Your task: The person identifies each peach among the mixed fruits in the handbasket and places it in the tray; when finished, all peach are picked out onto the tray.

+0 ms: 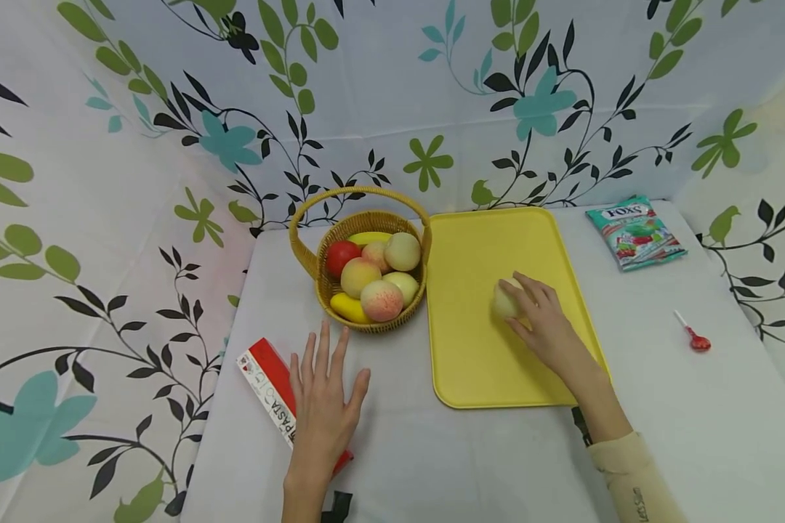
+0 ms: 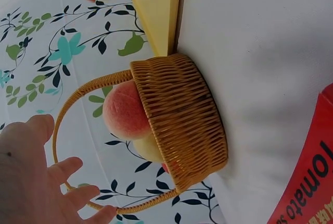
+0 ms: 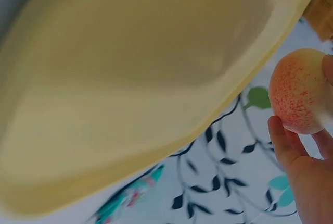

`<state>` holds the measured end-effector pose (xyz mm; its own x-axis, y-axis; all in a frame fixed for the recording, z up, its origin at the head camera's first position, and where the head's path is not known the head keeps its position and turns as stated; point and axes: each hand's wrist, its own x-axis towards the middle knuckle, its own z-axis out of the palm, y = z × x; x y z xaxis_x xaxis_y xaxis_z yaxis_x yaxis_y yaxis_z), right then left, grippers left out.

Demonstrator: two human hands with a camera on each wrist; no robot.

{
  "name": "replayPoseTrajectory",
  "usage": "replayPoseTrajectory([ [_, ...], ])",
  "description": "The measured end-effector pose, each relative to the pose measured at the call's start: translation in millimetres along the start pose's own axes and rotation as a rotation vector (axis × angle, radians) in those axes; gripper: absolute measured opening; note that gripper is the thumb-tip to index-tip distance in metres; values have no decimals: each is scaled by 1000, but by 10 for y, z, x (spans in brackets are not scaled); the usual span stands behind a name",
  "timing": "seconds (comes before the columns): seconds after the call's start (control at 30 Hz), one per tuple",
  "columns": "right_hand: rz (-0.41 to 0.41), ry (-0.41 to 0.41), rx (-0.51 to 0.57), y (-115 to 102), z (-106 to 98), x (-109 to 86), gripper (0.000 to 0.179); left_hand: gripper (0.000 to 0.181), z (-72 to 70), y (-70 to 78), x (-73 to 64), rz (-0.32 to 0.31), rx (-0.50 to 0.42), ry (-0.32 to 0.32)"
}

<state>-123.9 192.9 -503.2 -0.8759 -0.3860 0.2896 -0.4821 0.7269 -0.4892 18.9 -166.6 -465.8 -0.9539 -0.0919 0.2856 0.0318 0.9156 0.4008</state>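
Observation:
My right hand [image 1: 552, 334] holds a peach [image 1: 505, 301] over the yellow tray [image 1: 477, 363]. Pale in the head view, the peach [image 3: 297, 91] shows red speckles on its skin in the right wrist view. My left hand [image 1: 323, 414] is spread with straight fingers and holds nothing. It is above the red and white pasta box [image 1: 271, 363] and near the front of the wicker basket [image 1: 386, 327]. Inside the basket lie several fruits, among them a speckled peach [image 1: 382, 301], a red fruit [image 1: 343, 258] and a yellow banana [image 1: 349, 308]. The left hand partly hides the box.
At the back right lies a teal Foxs candy bag [image 1: 637, 232]. A red lollipop [image 1: 698, 341] with a white stick is to the right of the tray. The basket's tall handle [image 1: 360, 191] arches up beside the tray's left edge. Patterned cloth [image 1: 366, 87] hangs behind the white table.

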Motion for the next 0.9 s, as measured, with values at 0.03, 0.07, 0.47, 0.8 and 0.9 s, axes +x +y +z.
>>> replayPoseTrajectory([
  [0.03,19,5,-4,62,-36,-29,70,72,3,2,1,-1,-3,-2],
  [0.07,40,7,-9,120,-69,-56,71,72,4,6,1,-2,-6,-4],
  [0.47,141,32,-17,469,-198,-193,70,73,-2,44,14,-5,-6,-27],
  [0.8,150,18,-10,532,-175,-254,69,75,-13,8,12,-17,4,-32],
  [0.9,154,17,-8,548,-164,-269,70,75,-15,-24,24,-18,8,-40],
])
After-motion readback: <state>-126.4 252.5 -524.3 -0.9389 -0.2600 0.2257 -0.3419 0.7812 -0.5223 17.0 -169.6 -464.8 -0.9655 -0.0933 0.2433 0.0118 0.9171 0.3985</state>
